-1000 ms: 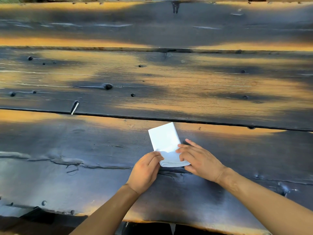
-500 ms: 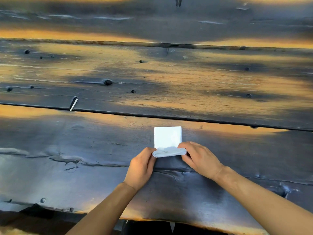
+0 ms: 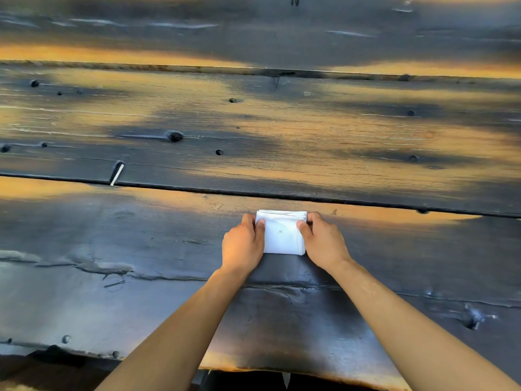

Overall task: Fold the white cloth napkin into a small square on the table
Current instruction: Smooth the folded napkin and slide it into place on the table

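Observation:
The white cloth napkin (image 3: 282, 233) lies on the dark wooden table (image 3: 141, 244) as a small, thick, nearly square packet, its layered edges facing away from me. My left hand (image 3: 243, 244) holds its left side with the thumb on top near the far corner. My right hand (image 3: 321, 240) holds the right side the same way, thumb pressed on the top layer. The napkin's side edges are hidden under my fingers.
The table is made of wide, weathered planks with knots and nail holes. A long gap between planks (image 3: 366, 200) runs just beyond the napkin. A small pale sliver (image 3: 116, 174) sticks out of that gap at the left. The table's near edge (image 3: 282, 368) is below my forearms.
The near end of the napkin has been folded away from me over the far half, turning the longer rectangle into a shorter, thicker packet. Both hands moved forward to its far corners.

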